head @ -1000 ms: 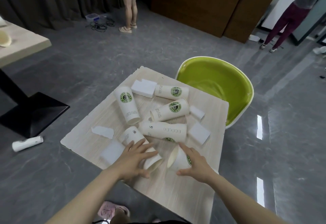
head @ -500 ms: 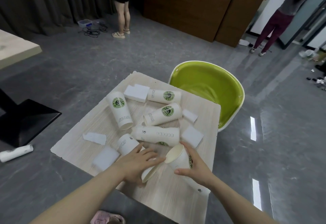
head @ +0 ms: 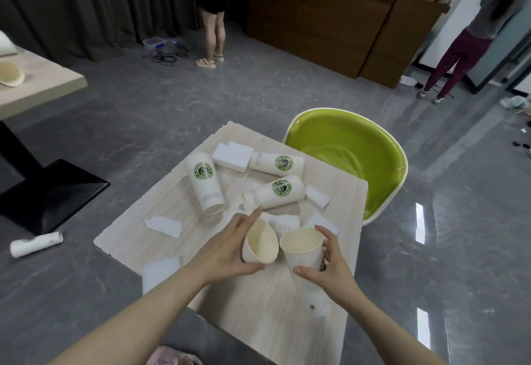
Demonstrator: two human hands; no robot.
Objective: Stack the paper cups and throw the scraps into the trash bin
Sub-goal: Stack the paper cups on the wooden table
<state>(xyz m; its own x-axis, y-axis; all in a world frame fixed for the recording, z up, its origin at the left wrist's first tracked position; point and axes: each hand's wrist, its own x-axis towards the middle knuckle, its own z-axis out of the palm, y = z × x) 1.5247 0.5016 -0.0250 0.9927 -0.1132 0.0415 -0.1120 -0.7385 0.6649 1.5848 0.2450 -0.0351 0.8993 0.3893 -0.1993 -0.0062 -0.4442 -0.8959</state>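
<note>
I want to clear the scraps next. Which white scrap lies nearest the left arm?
The white scrap at the table's near-left edge, right beside the left forearm; the other scraps lie farther up the table.

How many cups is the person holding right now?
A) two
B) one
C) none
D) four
A: the left hand grips one paper cup and the right hand grips another cup, both lifted with their open mouths facing the camera.
</note>
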